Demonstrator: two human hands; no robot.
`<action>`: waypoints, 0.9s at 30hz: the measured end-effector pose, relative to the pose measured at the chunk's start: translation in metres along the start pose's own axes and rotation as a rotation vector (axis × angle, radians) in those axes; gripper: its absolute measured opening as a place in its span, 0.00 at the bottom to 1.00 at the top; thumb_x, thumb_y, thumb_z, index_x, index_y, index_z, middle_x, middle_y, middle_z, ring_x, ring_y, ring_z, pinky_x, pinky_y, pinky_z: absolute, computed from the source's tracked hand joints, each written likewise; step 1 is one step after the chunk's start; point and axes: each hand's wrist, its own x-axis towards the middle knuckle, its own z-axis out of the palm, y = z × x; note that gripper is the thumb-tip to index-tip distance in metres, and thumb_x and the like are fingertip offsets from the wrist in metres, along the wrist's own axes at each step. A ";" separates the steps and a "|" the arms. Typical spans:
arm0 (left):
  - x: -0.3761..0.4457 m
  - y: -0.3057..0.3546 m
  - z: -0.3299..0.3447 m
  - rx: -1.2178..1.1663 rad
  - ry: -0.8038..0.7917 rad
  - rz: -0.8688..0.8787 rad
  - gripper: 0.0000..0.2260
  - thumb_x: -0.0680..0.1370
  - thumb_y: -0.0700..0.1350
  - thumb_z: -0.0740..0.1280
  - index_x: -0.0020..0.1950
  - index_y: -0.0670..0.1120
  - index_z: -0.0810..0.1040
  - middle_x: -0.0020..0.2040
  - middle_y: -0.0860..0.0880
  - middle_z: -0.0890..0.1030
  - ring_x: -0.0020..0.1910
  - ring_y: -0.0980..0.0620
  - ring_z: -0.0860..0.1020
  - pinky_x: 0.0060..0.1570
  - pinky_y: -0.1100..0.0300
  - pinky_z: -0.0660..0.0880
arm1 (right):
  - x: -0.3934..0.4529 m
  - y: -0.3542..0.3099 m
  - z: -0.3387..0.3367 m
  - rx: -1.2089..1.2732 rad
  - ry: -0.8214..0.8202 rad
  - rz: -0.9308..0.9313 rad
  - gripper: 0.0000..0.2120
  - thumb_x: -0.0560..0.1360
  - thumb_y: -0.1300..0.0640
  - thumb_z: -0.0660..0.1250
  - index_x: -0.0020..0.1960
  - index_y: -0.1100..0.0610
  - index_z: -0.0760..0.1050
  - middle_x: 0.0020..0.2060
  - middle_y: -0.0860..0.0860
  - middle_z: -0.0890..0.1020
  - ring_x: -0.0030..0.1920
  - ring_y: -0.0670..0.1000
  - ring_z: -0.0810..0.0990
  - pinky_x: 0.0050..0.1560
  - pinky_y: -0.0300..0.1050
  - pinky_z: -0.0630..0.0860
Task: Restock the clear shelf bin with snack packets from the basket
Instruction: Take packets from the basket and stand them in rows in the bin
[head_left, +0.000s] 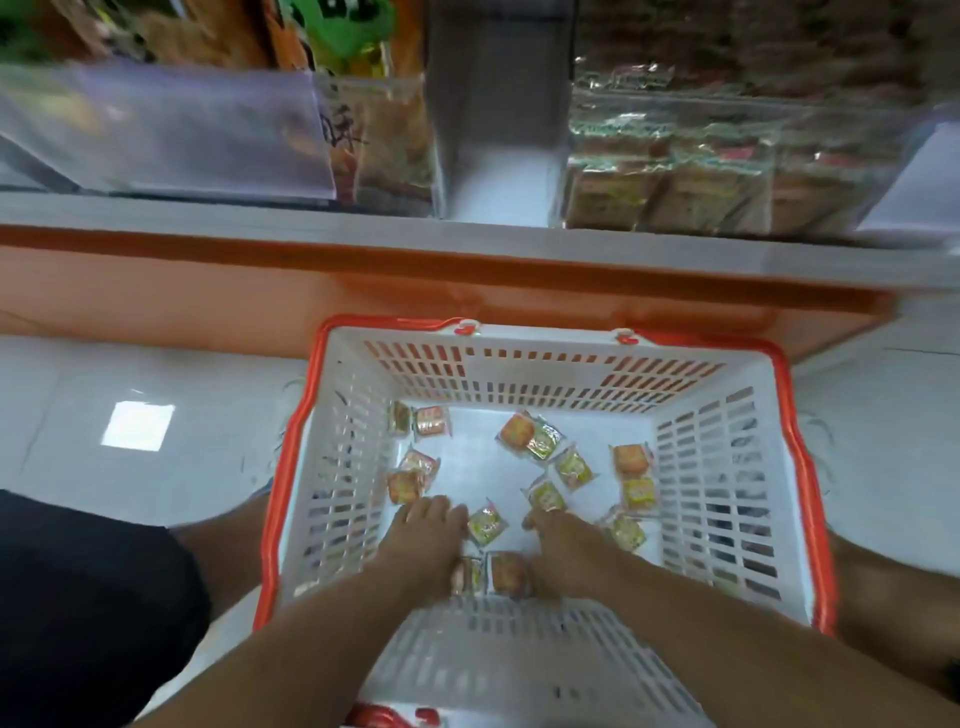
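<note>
Packets lie scattered over the floor of the white basket (691, 447) with its orange rim, low in the middle of the frame, and both our hands are down among them. One green packet (487, 526) sits right between the two hands, just beside the fingertips of each, its square body turned cornerwise so no long axis stands out. Our left hand (423, 540) reaches in with fingers stretched flat, holding nothing we can see; our right hand (558, 545) has fingers bent downward, and we cannot tell whether it pinches anything. Two orange packets (509, 571) lie between the wrists, others spread toward the upper part of the basket floor. The clear shelf bin (727, 171) stands in the upper right of the frame, on the shelf (260, 213), already stacked with brown packets; we judge it well apart from the hands, so any packet must travel up and away.
</note>
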 end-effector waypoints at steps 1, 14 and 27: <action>0.002 0.001 0.002 -0.018 -0.001 -0.032 0.32 0.76 0.51 0.69 0.77 0.48 0.60 0.72 0.44 0.65 0.74 0.42 0.64 0.72 0.47 0.65 | 0.003 -0.004 0.009 0.001 -0.004 0.020 0.27 0.77 0.47 0.67 0.74 0.50 0.66 0.69 0.53 0.75 0.66 0.56 0.75 0.58 0.47 0.71; 0.024 0.007 0.012 -0.035 -0.039 -0.034 0.30 0.69 0.54 0.75 0.67 0.49 0.69 0.65 0.46 0.67 0.67 0.43 0.65 0.59 0.46 0.74 | 0.008 -0.016 0.028 0.012 -0.074 -0.029 0.14 0.75 0.51 0.69 0.54 0.52 0.67 0.54 0.54 0.79 0.52 0.55 0.79 0.49 0.48 0.74; 0.024 0.008 0.010 -0.190 -0.103 0.032 0.14 0.71 0.43 0.73 0.56 0.49 0.82 0.55 0.47 0.77 0.59 0.47 0.72 0.54 0.52 0.78 | 0.018 -0.022 0.022 0.083 0.037 -0.094 0.25 0.71 0.57 0.77 0.65 0.50 0.72 0.62 0.53 0.68 0.56 0.54 0.78 0.57 0.44 0.76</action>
